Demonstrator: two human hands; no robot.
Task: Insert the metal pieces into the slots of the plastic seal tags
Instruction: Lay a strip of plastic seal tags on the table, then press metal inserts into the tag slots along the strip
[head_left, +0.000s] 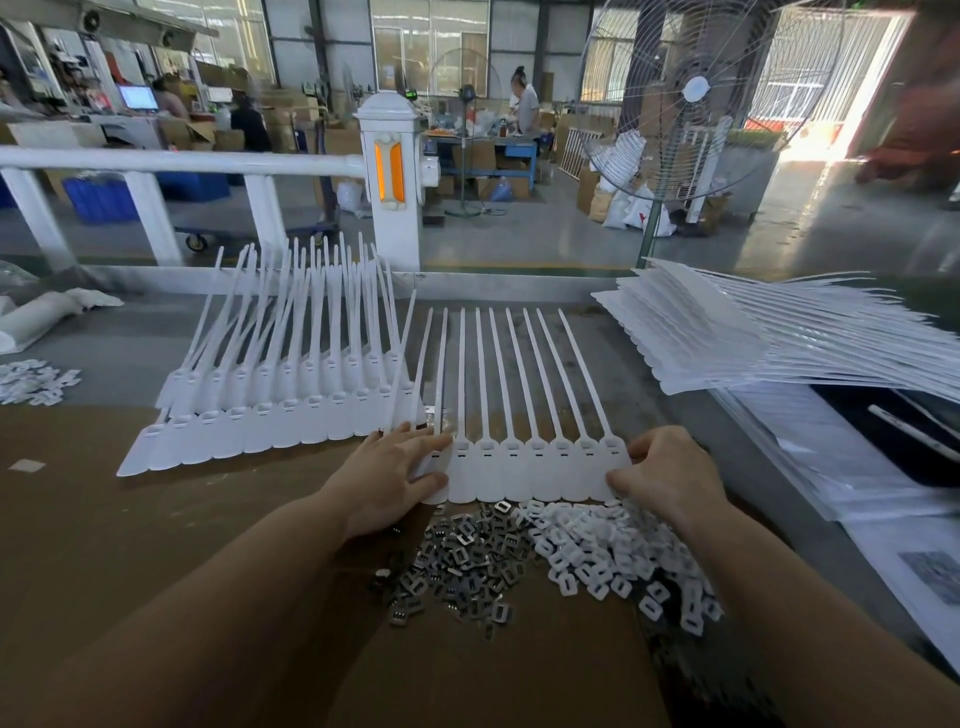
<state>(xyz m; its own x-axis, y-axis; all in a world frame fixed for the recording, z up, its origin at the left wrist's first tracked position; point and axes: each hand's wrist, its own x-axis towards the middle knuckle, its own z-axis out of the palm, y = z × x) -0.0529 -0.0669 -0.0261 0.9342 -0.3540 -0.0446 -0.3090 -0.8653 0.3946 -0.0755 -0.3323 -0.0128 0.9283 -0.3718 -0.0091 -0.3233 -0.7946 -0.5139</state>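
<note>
A strip of several joined white plastic seal tags (527, 470) lies flat in front of me, its long tails pointing away. My left hand (387, 480) rests on the strip's left end with straight fingers on top and the thumb against the end tag. My right hand (670, 473) pinches the strip's right edge between curled fingers and thumb. Just below the strip sits a pile of small metal pieces (462, 564). A pile of small white plastic pieces (618, 553) lies beside it on the right.
Overlapping rows of seal tags (270, 415) lie at the left. A stack of tag strips (727, 338) fans out at the right. More small white pieces (31, 382) sit at the far left edge. A white railing (182, 163) and a fan (691, 98) stand beyond the table.
</note>
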